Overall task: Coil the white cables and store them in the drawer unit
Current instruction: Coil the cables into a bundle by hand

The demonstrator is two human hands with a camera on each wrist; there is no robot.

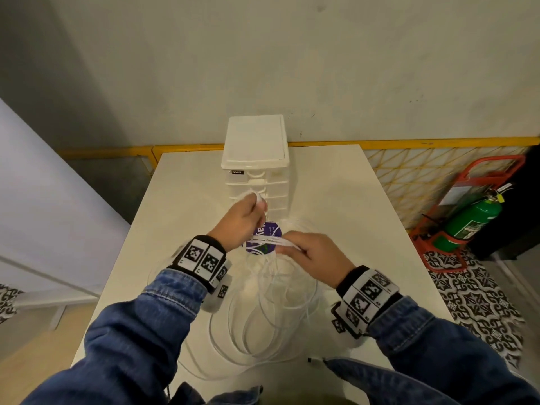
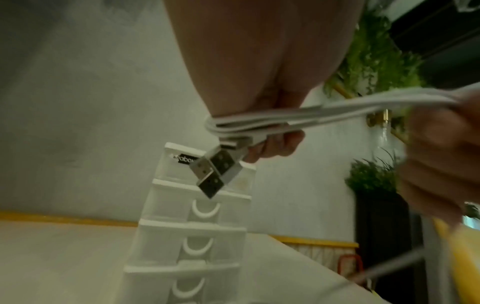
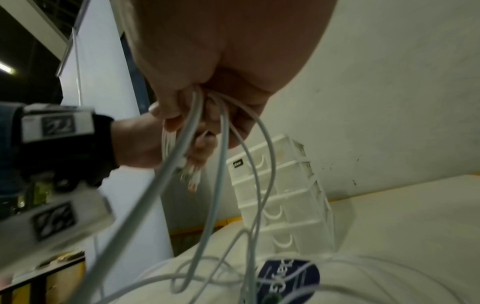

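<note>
Loose loops of the white cables (image 1: 263, 317) sprawl over the surface's (image 1: 365, 229) near edge, thin, light and limp, likely to spring open and tangle. Both hands hold them up in front of the shut drawer unit (image 1: 257, 159) at the far edge. Left hand (image 1: 244, 219) curls round several turns with the plugs (image 2: 214, 173) dangling; right hand (image 1: 314, 254) pinches the trailing strands. Gripping the gathered bundle, not single strands, looks safest.

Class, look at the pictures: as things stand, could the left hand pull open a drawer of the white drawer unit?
Probably not yet. The left hand is right by the drawer unit, but its fingers grip the white cables, so it would need freeing first.
</note>
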